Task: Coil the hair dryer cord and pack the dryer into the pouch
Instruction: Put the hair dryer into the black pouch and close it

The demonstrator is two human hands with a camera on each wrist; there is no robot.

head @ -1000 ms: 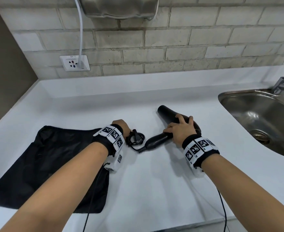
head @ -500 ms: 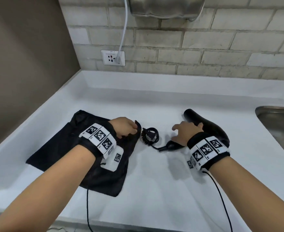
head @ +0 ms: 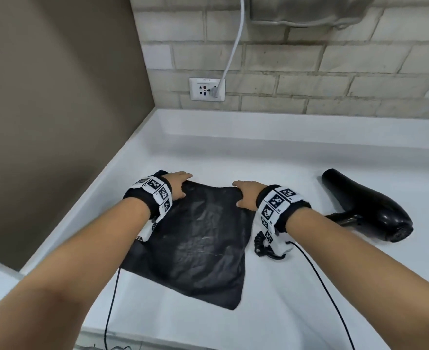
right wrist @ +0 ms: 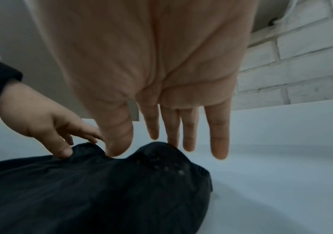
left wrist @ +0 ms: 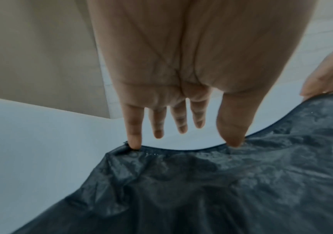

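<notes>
A black pouch point(head: 198, 238) lies flat on a white counter point(head: 271, 157), in the lower middle of the head view. Both hands rest at its far edge. The left hand point(head: 176, 185), at about 11 o'clock from the pouch's middle, has straight, slightly spread fingers point(left wrist: 134, 134); the little fingertip and thumb tip touch the pouch's rim, and the other fingertips hover just past it. The right hand point(head: 246, 195), at about 1 o'clock, also has straight, spread fingers point(right wrist: 218, 139); its thumb presses into the cloth, and a raised fold of the rim sits between thumb and fingers. Neither hand is pinching the cloth.

The black hair dryer point(head: 365, 205) lies on its side on the counter at 3 o'clock from the pouch, apart from it. Its coiled cord point(head: 260, 245) sits just beside the pouch's right edge, partly hidden under the right wrist.
</notes>
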